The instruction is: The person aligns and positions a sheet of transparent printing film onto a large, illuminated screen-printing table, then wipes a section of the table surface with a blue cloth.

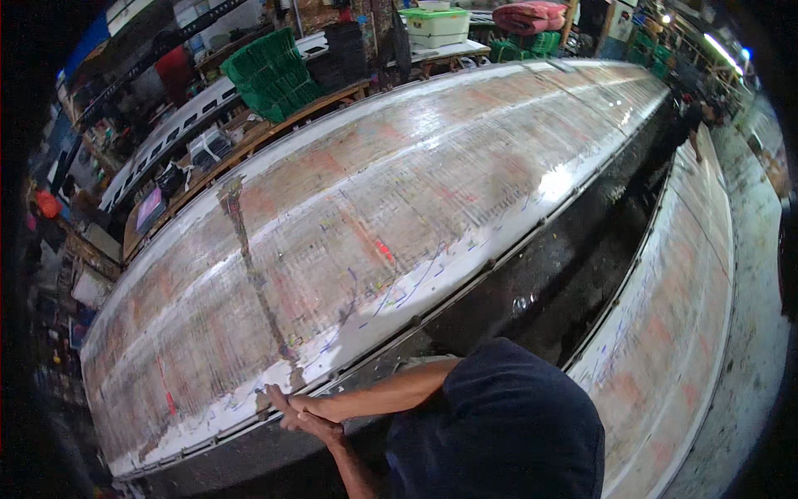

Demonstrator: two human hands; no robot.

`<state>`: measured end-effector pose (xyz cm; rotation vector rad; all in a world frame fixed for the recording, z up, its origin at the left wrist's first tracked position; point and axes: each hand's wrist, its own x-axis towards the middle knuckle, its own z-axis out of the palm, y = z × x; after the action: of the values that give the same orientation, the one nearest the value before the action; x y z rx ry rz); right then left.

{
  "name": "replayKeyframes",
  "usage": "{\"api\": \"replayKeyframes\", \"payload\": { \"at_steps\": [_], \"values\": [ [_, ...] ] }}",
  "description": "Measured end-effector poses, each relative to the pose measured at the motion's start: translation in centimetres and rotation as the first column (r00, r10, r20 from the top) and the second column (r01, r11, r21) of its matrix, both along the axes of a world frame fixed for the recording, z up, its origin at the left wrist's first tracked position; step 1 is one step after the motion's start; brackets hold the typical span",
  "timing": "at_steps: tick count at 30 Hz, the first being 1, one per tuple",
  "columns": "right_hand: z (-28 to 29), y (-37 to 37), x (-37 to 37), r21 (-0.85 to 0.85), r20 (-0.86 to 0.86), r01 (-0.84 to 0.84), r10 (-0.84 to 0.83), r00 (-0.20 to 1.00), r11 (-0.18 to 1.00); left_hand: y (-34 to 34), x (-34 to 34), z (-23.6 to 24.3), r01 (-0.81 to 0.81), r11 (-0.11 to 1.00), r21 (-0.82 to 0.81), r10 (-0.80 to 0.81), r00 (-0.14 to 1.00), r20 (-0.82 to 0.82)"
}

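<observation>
A long table (399,200) has a grey-brown top stained with red patches and small blue marks, with a white border. At its near edge, towards the left, my right hand (287,402) and my left hand (316,423) are close together and overlap. Both have bent fingers and look closed. A small brownish patch (263,406) shows at the fingertips; whether it is a held thing or a smear I cannot tell. Just beyond my hands, a dark brown streak (253,274) crosses the tabletop.
A second long stained table (665,358) stands to my right, across a dark gap (540,266). Behind the first table are stacked green crates or trays (270,75), a white bin with a green lid (436,27) and red bundles (529,17). Another person (694,125) is at the far right.
</observation>
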<state>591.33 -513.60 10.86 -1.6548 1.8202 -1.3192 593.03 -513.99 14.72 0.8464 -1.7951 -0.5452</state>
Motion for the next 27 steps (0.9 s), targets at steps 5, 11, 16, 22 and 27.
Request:
{"api": "replayKeyframes", "payload": {
  "at_steps": [5,11,16,22,27],
  "values": [
    [6.3,-8.7,3.2,0.105,0.911,-0.490,0.114,0.396,0.865,-9.0,6.2,-2.0,0.133,0.960,0.246,-0.088,0.979,-0.186],
    [12.6,-18.4,13.9,-0.273,0.280,-0.578,0.638,0.717,0.769,-19.9,20.0,-9.3,0.719,0.577,0.388,0.313,0.244,-0.918],
    [2.0,-29.9,27.8,-0.052,-0.266,-0.909,0.872,0.411,0.413,-27.0,36.1,-11.5,0.639,0.742,0.201,0.279,-0.022,-0.960],
    [1.7,-37.1,44.1,0.195,-0.326,-0.976,0.945,0.030,0.098,-24.0,53.4,-1.9,0.388,0.873,0.296,0.382,-0.166,-0.909],
    [-6.4,-43.2,56.3,0.459,0.817,-0.874,0.463,0.344,-0.160,-30.4,63.9,-0.5,-0.237,0.759,0.606,0.629,0.026,-0.777]
  ]
}}
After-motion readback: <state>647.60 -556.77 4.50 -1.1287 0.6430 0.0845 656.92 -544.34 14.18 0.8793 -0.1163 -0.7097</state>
